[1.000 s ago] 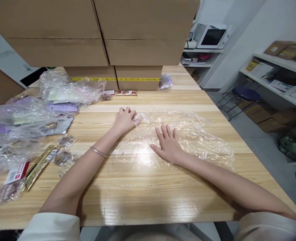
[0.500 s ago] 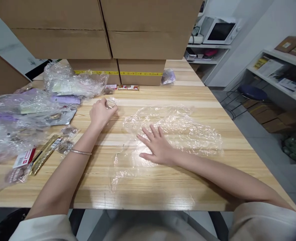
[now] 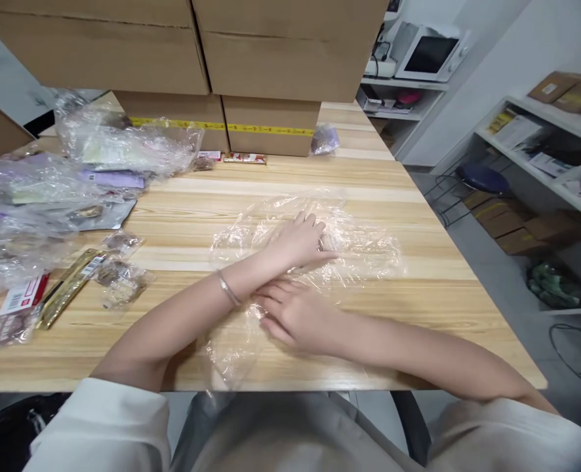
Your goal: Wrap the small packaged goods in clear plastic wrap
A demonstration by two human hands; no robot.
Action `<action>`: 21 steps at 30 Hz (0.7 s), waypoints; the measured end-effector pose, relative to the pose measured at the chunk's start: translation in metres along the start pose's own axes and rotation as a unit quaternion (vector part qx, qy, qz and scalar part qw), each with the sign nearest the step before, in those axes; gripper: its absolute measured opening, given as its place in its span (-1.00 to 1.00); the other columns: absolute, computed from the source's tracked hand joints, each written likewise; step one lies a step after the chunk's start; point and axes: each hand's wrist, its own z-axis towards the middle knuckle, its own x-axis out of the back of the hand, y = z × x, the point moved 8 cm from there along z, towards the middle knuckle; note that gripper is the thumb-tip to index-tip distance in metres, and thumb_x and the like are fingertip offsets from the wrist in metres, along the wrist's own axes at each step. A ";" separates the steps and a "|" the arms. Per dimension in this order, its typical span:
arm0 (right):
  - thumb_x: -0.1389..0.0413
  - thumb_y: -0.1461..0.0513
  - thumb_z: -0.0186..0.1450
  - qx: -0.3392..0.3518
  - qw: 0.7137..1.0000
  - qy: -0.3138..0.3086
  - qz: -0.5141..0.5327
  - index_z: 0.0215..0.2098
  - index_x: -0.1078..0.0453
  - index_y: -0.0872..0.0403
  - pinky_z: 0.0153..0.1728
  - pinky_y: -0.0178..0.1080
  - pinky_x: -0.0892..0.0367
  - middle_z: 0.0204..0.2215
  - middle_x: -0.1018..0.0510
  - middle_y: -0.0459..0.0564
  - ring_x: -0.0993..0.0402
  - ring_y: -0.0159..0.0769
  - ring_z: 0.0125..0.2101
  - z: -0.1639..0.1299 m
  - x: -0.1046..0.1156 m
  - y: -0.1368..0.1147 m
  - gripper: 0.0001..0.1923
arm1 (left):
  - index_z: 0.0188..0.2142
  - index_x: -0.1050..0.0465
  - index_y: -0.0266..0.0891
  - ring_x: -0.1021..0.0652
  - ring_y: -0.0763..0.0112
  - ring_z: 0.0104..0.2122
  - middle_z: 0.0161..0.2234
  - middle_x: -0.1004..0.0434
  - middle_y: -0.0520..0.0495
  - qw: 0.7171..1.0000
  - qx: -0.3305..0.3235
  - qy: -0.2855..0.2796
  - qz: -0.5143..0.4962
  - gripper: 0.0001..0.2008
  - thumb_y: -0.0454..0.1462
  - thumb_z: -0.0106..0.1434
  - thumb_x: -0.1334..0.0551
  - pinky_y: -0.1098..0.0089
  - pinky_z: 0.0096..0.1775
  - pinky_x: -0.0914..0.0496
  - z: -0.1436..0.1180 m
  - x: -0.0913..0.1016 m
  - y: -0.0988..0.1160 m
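A crumpled clear plastic sheet (image 3: 369,252) lies on the wooden table (image 3: 418,196) in front of me. My left hand (image 3: 298,241), with a thin bracelet on the wrist, reaches across to the right over my right hand. Its fingertips pinch a bunched part of the sheet near the sheet's middle. My right hand (image 3: 290,318) lies flat under the left forearm, fingers spread, pressing the sheet's near part onto the table. A fold of the sheet hangs toward the table's near edge (image 3: 231,357).
Stacked cardboard boxes (image 3: 271,65) stand at the back of the table. On the left lie more plastic wrap (image 3: 123,144), purple packets (image 3: 116,178), a gold bar (image 3: 69,295) and small wrapped snacks (image 3: 120,282). To the right are shelves (image 3: 541,137), a stool (image 3: 482,178) and a microwave (image 3: 425,49).
My left hand swung from the left side of the table across to the right, over my right hand, carrying plastic with it. The right hand slid nearer to me. The sheet is now more bunched.
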 end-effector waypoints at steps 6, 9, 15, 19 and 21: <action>0.01 0.13 0.40 -0.109 0.976 0.179 -0.064 -0.09 -0.44 0.12 -0.14 -0.02 -0.36 -0.21 -0.57 0.15 -0.45 -0.08 -0.18 -0.047 0.053 0.108 -0.71 | 0.12 -0.38 -0.38 -0.34 -0.06 0.15 0.11 -0.38 -0.38 0.971 0.176 0.160 0.017 -0.48 -0.04 0.43 0.06 0.03 0.14 -0.25 -0.030 0.069 -0.100; -0.06 -0.10 0.34 -0.145 0.981 0.119 -0.041 0.32 -0.11 0.08 0.19 0.16 -0.18 0.25 -0.32 0.23 -0.21 0.11 0.24 -0.057 0.040 0.161 -0.28 | -0.15 -0.47 -0.35 -0.51 -0.07 -0.10 -0.20 -0.51 -0.36 0.942 0.328 0.025 -0.070 -0.45 0.12 0.28 -0.12 0.10 -0.16 -0.40 -0.039 0.063 -0.167; 0.10 -0.23 0.36 -0.187 0.981 0.016 -0.054 0.38 0.00 0.09 0.35 0.16 0.12 0.41 -0.02 0.24 0.17 0.09 0.41 -0.059 0.012 0.177 -0.18 | -0.41 -0.37 -0.21 -0.57 0.32 -0.36 -0.35 -0.54 -0.12 0.933 0.212 -0.072 -0.280 -0.84 -0.18 0.16 -0.28 0.33 -0.33 -0.39 -0.020 0.048 -0.166; 0.13 -0.26 0.35 -0.231 0.968 0.009 -0.100 0.30 -0.16 0.20 0.33 0.13 0.04 0.38 -0.10 0.31 0.07 0.17 0.38 -0.058 0.012 0.169 -0.16 | -0.24 -0.35 -0.23 -0.57 0.36 -0.38 -0.27 -0.54 -0.15 0.952 0.192 0.026 -0.239 -0.92 -0.32 0.26 -0.14 0.30 -0.30 -0.43 0.000 0.079 -0.172; 0.15 -0.27 0.35 -0.258 0.958 0.001 -0.128 0.31 -0.15 0.25 0.30 0.14 -0.04 0.36 -0.12 0.36 0.02 0.23 0.36 -0.058 0.011 0.166 -0.11 | -0.14 -0.38 -0.24 -0.57 0.28 -0.29 -0.20 -0.53 -0.18 0.973 0.170 0.091 -0.128 -0.84 -0.31 0.27 -0.16 0.22 -0.21 -0.44 0.010 0.104 -0.177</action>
